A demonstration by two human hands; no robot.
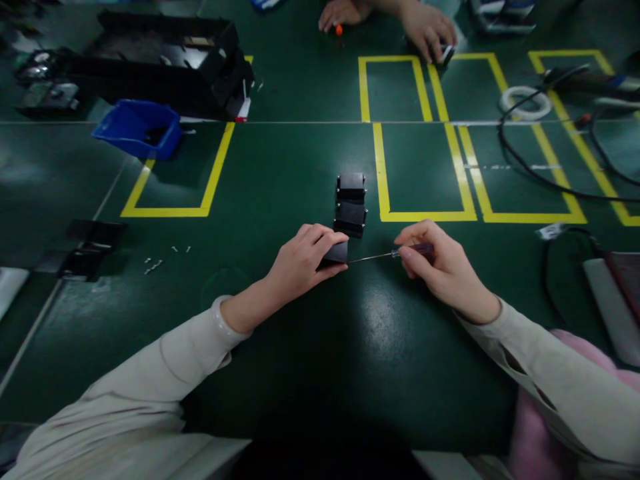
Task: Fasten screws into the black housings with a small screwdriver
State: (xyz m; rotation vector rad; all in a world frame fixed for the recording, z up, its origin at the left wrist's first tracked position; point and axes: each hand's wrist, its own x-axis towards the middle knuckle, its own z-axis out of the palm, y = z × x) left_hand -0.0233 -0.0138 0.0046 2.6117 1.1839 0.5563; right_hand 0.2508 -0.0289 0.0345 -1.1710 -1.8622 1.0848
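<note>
Three small black boxy parts line up on the green mat: two (351, 200) stand free, and the nearest one (336, 253) is pinched in the left hand (300, 261). The right hand (440, 267) grips one thin screwdriver (390, 254), its metal tip meeting that part. Yellow tape rectangles (425, 167) mark the smooth bench; one blue bin (137, 127), loose screws (160, 259) and two co-worker's hands (395, 20) lie beyond.

Black part (336, 253) mostly hidden under left hand (305, 260) | co-worker's hands (390, 20) cut off at top edge | small screws (153, 265) centre left too small to identify
</note>
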